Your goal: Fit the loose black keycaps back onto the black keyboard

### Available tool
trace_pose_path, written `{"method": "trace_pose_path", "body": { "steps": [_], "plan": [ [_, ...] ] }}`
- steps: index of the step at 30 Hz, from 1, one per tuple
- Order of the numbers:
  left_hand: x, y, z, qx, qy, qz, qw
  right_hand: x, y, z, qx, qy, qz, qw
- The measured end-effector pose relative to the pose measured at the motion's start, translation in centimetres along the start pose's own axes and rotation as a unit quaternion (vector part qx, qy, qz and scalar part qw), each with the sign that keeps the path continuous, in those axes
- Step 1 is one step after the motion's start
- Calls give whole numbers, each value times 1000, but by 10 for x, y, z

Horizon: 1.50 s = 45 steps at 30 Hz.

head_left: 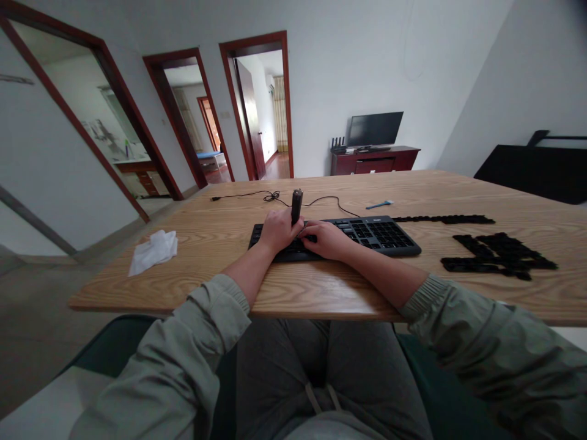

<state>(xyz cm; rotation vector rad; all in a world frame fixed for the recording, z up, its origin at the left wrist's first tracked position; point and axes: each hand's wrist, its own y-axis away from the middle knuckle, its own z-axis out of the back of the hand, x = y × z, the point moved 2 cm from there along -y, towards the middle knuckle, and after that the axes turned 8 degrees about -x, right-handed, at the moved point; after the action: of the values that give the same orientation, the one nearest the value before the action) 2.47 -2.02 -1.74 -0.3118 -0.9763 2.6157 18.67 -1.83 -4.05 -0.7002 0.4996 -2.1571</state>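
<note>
Here, left hand (279, 228) gripping black tool (297, 205), right hand (326, 239) curled, hold unclear, keyboard (369, 234) back from table edge (316, 316).

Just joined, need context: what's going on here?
At a wooden table, a person's left hand grips an upright dark tool over a black keyboard. The right hand is at the keyboard; whether it holds anything is unclear. Small black pieces lie to the right, crumpled white cloth left.
</note>
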Motion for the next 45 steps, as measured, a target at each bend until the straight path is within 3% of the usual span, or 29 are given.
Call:
{"method": "trace_pose_path", "body": {
  "steps": [7, 12, 17, 23, 29, 36, 41, 45],
  "plan": [
    [1, 1, 1, -8, 14, -6, 1000, -1, 1, 0, -4, -1, 9, 1000],
    [6, -1, 3, -62, 24, 54, 996, 1, 0, 1, 6, -17, -18, 1000],
    [8, -2, 7, -80, 63, 58, 993, 3, 1, 4, -11, -45, -19, 999],
    [39, -5, 24, -162, 134, 149, 966, 5, 5, 12, -22, -82, -49, 995],
    [62, -10, 33, -270, 173, 216, 922, 9, 6, 15, 11, 3, -29, 1000],
    [63, -10, 29, -282, 208, 209, 913, 22, 3, 16, 48, 33, -5, 998],
    [63, -10, 30, -275, 216, 206, 914, 23, 5, 41, 60, 45, -16, 997],
    [60, -11, 30, -259, 208, 205, 920, -28, 13, 91, 51, 104, -71, 991]
  ]
}}
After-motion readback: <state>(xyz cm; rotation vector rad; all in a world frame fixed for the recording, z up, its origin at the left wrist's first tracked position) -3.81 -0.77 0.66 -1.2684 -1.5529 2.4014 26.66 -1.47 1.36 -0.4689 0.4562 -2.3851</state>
